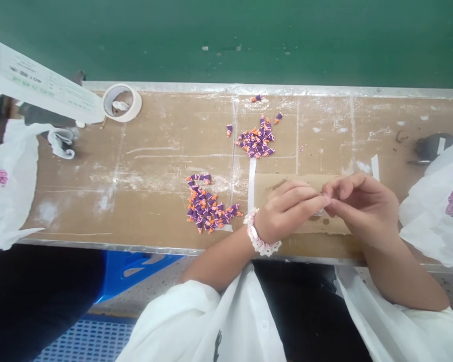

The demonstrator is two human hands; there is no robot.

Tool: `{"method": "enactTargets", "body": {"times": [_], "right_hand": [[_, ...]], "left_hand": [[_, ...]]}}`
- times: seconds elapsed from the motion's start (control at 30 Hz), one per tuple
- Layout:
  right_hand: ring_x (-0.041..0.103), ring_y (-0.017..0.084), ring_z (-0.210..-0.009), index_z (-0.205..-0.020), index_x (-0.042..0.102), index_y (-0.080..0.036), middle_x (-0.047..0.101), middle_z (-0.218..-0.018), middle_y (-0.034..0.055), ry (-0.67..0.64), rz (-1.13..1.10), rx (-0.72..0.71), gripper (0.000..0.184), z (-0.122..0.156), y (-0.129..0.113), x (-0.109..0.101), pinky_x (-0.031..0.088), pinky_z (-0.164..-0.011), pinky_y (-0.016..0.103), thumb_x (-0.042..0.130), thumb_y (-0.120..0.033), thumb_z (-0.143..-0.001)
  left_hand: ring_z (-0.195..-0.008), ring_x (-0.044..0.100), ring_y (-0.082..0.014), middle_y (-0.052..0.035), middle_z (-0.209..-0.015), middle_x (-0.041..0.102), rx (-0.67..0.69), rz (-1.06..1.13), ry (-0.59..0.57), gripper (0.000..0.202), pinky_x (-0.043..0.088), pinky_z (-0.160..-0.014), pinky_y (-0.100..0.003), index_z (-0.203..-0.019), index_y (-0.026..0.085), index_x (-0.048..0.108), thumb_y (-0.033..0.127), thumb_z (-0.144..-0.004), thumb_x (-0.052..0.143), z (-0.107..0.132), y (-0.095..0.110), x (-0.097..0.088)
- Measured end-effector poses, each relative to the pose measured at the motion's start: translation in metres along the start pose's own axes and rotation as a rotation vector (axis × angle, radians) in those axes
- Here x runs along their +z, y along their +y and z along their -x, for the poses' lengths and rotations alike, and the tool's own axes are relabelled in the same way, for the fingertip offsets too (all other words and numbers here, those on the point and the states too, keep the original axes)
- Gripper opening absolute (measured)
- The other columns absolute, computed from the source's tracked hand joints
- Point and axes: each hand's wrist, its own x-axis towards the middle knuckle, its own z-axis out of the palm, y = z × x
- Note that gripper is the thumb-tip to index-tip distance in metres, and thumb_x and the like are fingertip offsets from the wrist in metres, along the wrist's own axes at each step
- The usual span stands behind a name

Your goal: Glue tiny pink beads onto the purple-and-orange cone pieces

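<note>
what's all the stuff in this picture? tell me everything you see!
purple-and-orange pieces: many, purple and orange, two heaps on the bench
workbench top: one, tan, across the middle
tape roll: one, white, back left of the bench
paper sheet: one, white, upper left
plastic bags: two, white with pink print, left and right edges
green wall: one, green, behind the bench
cardboard strip: one, brown, under the hands
scrunchie: one, white, on the left wrist
left hand: one, over the strip
right hand: one, fingertips meeting the left hand's
</note>
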Motion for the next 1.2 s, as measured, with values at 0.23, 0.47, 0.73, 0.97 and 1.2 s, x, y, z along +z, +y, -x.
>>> {"method": "enactTargets", "body": {"times": [0.23,0.47,0.73,0.97,1.2], "right_hand": [[0.06,0.01,-0.06,-0.074,0.059,-0.021,0.068,-0.075,0.0007,0.002,-0.016,-0.014,0.021,0.001,-0.003,0.003,0.055,-0.05,0.022,0.074,-0.007,-0.078],[0.064,0.013,-0.069,-0.09,0.063,-0.024,0.067,-0.079,0.0002,0.031,0.093,-0.166,0.023,0.004,0.0,0.005,0.057,-0.054,0.025,0.07,-0.005,-0.08],[0.064,0.014,-0.073,-0.101,0.061,-0.026,0.064,-0.078,-0.0007,0.014,0.251,-0.342,0.036,0.006,0.005,0.005,0.057,-0.061,0.028,0.064,0.002,-0.079],[0.063,0.015,-0.073,-0.098,0.061,-0.027,0.064,-0.078,0.0,0.002,0.26,-0.298,0.031,0.007,0.005,0.004,0.055,-0.061,0.029,0.064,-0.001,-0.081],[0.062,0.015,-0.073,-0.104,0.061,-0.028,0.063,-0.079,-0.0004,-0.037,0.272,-0.33,0.038,0.005,0.007,0.002,0.052,-0.06,0.028,0.063,0.002,-0.079]], "left_hand": [[-0.089,0.065,-0.014,-0.004,-0.092,0.069,-0.013,0.053,0.028,0.017,0.055,-0.078,-0.027,-0.098,0.021,0.064,0.012,-0.085,0.066,-0.002,0.0,-0.001],[-0.079,0.062,-0.0104,-0.0023,-0.085,0.063,-0.549,0.563,0.011,0.005,0.052,-0.074,-0.024,-0.087,0.019,0.062,0.023,-0.088,0.064,-0.004,0.008,0.003],[-0.073,0.06,-0.0088,-0.0007,-0.081,0.061,-0.901,1.052,-0.042,0.018,0.052,-0.069,-0.023,-0.081,0.017,0.062,0.031,-0.081,0.074,-0.004,0.007,0.004],[-0.071,0.058,-0.0087,-0.0017,-0.083,0.061,-0.955,1.159,-0.066,0.021,0.051,-0.067,-0.025,-0.076,0.016,0.062,0.031,-0.078,0.077,-0.007,0.006,0.003],[-0.07,0.058,-0.0081,-0.001,-0.081,0.062,-0.957,1.168,-0.079,0.02,0.05,-0.067,-0.024,-0.076,0.016,0.061,0.029,-0.079,0.076,-0.007,0.006,0.003]]}}
